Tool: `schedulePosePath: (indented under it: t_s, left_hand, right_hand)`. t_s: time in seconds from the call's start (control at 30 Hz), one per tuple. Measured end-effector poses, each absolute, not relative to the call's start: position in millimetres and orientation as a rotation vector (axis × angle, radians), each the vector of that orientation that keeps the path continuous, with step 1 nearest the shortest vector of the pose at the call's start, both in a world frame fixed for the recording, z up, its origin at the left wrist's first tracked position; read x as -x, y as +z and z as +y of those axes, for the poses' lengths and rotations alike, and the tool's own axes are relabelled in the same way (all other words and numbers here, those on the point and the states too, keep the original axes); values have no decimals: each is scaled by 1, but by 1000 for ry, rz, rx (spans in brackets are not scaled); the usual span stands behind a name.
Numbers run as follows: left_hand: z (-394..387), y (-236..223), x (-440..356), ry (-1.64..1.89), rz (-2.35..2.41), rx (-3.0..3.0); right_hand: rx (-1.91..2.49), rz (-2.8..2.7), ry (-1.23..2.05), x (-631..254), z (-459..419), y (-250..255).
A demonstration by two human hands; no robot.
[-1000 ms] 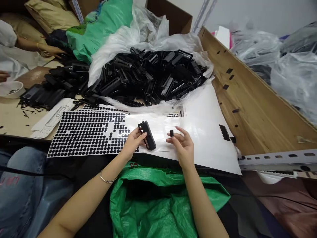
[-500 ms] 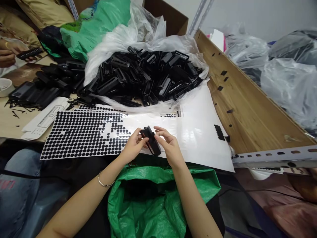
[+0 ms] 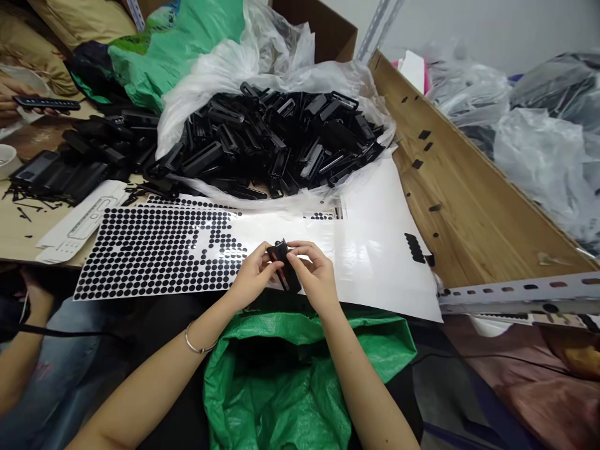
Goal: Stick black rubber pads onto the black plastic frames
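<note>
A narrow black plastic housing [image 3: 291,281] is held tilted above the front edge of the white sheets. My left hand [image 3: 252,277] grips its left side between thumb and fingers. On the other side, my right hand [image 3: 315,275] closes around it, the thumb pressed on its upper face and the fingers behind. Whatever lies under that thumb is hidden. To the left of my hands is a sheet of round black stickers [image 3: 140,253], with a bare patch where several have been peeled off. An open green woven bag [image 3: 281,400] is below my forearms.
A large heap of black housings [image 3: 276,140] lies in clear plastic behind the sheets. More black parts [image 3: 60,178] are piled at left, near a co-worker's hand [image 3: 8,103] holding a black strip [image 3: 47,104]. A wooden board [image 3: 473,200] slants along the right.
My right hand has moved left from beside the housing, bringing a small black round pad to it, and now presses its thumb there. The pad is no longer visible.
</note>
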State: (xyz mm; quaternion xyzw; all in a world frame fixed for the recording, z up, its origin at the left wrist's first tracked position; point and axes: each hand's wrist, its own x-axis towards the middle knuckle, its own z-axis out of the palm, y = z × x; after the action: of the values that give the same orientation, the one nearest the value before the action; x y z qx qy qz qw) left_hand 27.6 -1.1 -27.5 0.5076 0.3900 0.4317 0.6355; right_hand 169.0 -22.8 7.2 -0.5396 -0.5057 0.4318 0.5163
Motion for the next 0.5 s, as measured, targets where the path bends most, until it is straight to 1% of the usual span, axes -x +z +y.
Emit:
schedulePosePath:
  t_s: [0.23,0.5]
  left_hand:
    - [-1,-26,-28,990,907,-1119]
    - [-1,-27,-26,977,910,-1173]
  right_hand:
    - [1299,-1179,1034,-167,-23,5]
    - [1279,-1224,953,-165,-24,5]
